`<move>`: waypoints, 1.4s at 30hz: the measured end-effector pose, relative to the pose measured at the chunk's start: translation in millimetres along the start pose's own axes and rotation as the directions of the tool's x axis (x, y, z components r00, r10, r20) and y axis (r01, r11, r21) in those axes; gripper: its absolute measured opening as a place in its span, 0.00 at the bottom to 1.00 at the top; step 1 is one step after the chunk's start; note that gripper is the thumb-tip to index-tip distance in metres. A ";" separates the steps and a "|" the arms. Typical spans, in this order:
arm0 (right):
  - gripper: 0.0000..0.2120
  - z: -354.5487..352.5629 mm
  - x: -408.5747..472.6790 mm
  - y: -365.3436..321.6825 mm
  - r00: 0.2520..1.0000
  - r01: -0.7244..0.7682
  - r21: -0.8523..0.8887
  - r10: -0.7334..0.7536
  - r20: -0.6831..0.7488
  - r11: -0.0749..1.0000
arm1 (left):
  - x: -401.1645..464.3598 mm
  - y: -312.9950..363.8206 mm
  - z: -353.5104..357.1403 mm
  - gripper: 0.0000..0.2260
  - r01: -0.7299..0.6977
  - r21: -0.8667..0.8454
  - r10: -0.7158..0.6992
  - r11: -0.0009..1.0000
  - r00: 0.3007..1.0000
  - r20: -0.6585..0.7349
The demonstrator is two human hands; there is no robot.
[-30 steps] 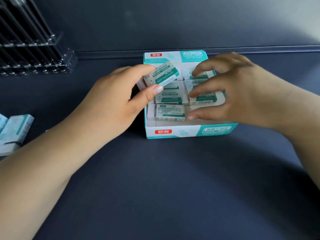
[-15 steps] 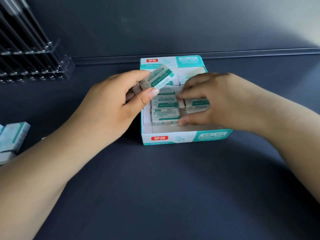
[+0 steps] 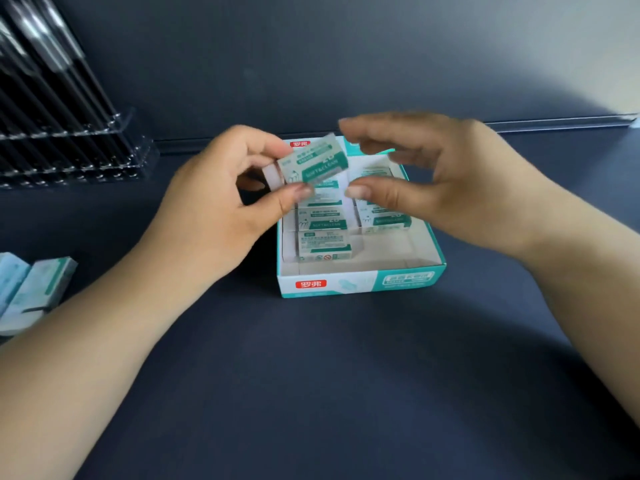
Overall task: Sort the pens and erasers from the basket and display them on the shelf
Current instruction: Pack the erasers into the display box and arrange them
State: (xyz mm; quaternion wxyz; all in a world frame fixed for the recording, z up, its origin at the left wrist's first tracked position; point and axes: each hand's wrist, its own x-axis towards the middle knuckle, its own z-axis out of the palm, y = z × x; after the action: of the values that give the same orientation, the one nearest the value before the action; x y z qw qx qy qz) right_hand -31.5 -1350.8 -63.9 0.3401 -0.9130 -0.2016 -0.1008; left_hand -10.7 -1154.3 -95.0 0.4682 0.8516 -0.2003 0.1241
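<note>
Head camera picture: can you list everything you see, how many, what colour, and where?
eraser: one, white with teal sleeve, pinched above the box.
erasers in box: several, exact count unclear, white and teal, in rows.
box: one, white and teal with red logo, centre of shelf.
packs: at least two, pale teal, far left edge.
pen rack: one, clear, holding dark pens, upper left.
shelf: one, dark blue-grey.
left hand: pinches the eraser.
right hand: open over the box, holds nothing.

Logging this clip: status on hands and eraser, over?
Left hand pinches one eraser above the open box. Right hand open beside it, holding nothing. Front right of box free, nothing blocking.
</note>
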 end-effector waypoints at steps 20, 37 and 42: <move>0.22 -27.8 -17.2 11.7 0.985 -0.052 -0.458 0.122 0.125 0.888 | 2.3 -2.2 8.1 0.18 0.136 0.104 -0.156 0.985 0.963 0.222; 0.16 -2.0 -18.9 12.6 0.975 -0.052 -0.607 0.173 0.142 0.793 | 4.3 -12.2 19.5 0.23 0.331 0.065 -0.336 0.942 0.906 0.259; 0.33 -6.3 -9.7 11.0 0.946 -0.139 -0.516 0.268 0.185 0.845 | 6.1 -10.8 16.9 0.24 0.317 0.107 -0.334 0.942 0.904 0.268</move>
State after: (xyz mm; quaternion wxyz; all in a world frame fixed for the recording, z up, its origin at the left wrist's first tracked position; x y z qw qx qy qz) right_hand -35.7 -1365.4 -68.6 0.0746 -0.9910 -0.1113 0.0034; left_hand 0.0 -1164.8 -109.7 0.4227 0.8959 -0.1162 -0.0724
